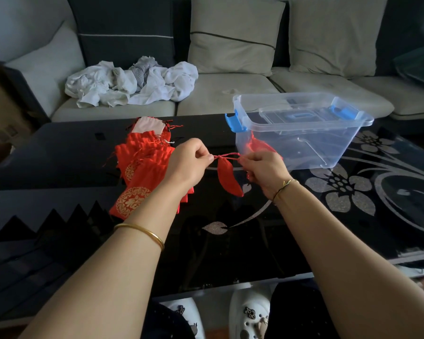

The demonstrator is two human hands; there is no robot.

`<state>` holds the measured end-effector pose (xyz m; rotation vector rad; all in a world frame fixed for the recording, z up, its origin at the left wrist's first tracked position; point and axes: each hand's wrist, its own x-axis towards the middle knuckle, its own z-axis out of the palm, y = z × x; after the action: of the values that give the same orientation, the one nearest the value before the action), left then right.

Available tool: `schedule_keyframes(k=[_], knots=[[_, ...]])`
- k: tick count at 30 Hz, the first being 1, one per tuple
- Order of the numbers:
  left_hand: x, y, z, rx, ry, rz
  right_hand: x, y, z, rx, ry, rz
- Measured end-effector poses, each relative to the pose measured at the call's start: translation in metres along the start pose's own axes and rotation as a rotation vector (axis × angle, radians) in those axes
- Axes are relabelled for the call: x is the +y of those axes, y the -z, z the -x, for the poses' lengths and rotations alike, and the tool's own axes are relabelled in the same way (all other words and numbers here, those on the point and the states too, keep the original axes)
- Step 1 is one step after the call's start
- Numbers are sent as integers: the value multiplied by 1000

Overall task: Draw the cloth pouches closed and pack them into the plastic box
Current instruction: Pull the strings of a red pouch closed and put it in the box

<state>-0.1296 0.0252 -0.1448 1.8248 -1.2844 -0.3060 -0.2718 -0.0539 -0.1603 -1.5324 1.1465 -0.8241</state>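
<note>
A small red cloth pouch [229,177] hangs above the black table between my hands, its mouth gathered tight. My left hand [191,160] pinches the drawstring on its left side. The string's right end is pinched by my right hand [263,168]. The cord is stretched level between them. A pile of several red pouches with gold emblems [142,172] lies on the table left of my left hand. The clear plastic box [304,133] with blue latches stands at the right rear, and at least one red pouch [257,145] shows through its near left corner.
The glossy black table [230,241] has silver flower patterns at the right. The box's lid lies under or behind the box. A sofa with cushions and a heap of white laundry [132,81] stands behind the table. My white shoes show below the table's front edge.
</note>
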Motion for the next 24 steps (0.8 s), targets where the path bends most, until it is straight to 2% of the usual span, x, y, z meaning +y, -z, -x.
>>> schedule_keyframes(k=[4, 8, 10, 14, 20, 24], knots=[[9, -3, -1, -50, 78, 154, 2, -1, 3, -21, 68, 128], [17, 0, -1, -62, 139, 311, -5, 2, 9, -187, 73, -2], [23, 0, -2, -78, 156, 370, -7, 0, 14, -228, 134, 36], [39, -3, -3, -114, 138, 423, -6, -4, 15, -77, 321, 275], [56, -7, -17, -41, 148, 473, -30, 19, 9, 96, 409, 457], [67, -16, -48, 24, 116, 395, -72, 52, -19, 293, 384, 300]])
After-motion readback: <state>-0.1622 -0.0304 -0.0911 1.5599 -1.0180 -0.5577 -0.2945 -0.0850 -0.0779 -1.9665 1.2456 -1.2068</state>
